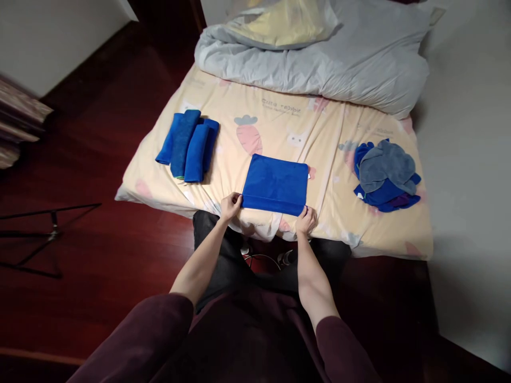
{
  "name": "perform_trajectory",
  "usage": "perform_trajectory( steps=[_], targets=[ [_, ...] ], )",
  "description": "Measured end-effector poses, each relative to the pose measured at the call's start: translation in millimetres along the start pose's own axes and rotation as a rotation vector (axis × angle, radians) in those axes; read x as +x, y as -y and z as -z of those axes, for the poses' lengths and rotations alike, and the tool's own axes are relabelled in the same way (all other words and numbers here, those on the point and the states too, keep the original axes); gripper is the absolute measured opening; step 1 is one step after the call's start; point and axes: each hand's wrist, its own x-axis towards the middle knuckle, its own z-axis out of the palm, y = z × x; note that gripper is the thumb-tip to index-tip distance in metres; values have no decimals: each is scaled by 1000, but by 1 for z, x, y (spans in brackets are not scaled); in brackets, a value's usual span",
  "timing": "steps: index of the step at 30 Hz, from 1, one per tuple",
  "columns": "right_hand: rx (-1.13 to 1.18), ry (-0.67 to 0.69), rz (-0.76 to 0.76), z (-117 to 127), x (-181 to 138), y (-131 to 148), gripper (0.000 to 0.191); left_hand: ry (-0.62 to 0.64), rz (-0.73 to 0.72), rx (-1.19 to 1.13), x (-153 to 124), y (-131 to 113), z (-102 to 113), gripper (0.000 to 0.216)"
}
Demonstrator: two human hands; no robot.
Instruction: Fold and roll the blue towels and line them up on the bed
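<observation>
I sit at the side of a bed, and a blue cloth (275,181) lies flat on the sheet (335,218) right in front of me, close to the near edge. My left hand (231,206) pinches its near left corner between thumb and fingers, and my right hand (306,219) grips the near right corner the same way, so my hands are about as far apart as the cloth is wide. A narrow band runs along the near edge between them, marked off by a crease, and a small white tag (308,175) sticks out on the right side. Well off to the left lie some rolled blue cloths (194,151), bunched together, with one resting on top of others. To the right, well apart from my hand, is a loose heap of cloths (387,175), grey over blue. Beyond all this, a pale quilt (359,64) is pushed back across the bed, with something yellow (283,24) on it. A thin black stand (54,233) shows on the floor at left.
</observation>
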Motion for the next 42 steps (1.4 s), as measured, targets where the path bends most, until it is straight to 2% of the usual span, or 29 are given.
perform_trajectory(
  steps=[4, 7, 10, 14, 19, 22, 26, 33, 35, 38, 42],
  targets=[
    [18, -12, 36, -2, 0, -4, 44, 126, 16, -105, 12, 7, 8, 37],
    [31, -24, 24, -3, -1, -5, 41, 146, 21, -161, 16, 11, 10, 39],
    [39, -39, 19, -3, -1, -3, 38, 121, 18, -192, 14, 11, 7, 38],
    [-10, -64, 114, 3, -1, 4, 33, 40, -4, -159, 5, 7, 2, 34],
    [-58, 14, 203, 9, 0, 9, 34, -106, -219, -22, -3, 1, 1, 23],
    [-70, 54, 194, 9, -1, 7, 37, -47, -350, 45, -3, 1, 2, 20],
    [-50, 1, 193, 6, -1, 2, 37, 83, -441, 111, -2, 3, 2, 30],
    [-15, -2, 164, 6, 2, 2, 33, 185, -436, 95, 0, -3, 11, 29],
    [-5, 18, 159, 10, 2, 4, 29, 234, -453, 96, 0, -5, 14, 39],
    [-21, 80, 192, 17, 1, 7, 23, 284, -465, 96, 1, -4, 14, 53],
    [-98, 203, 302, 30, 1, 5, 28, 252, -432, 75, 2, -1, 10, 49]
  ],
)
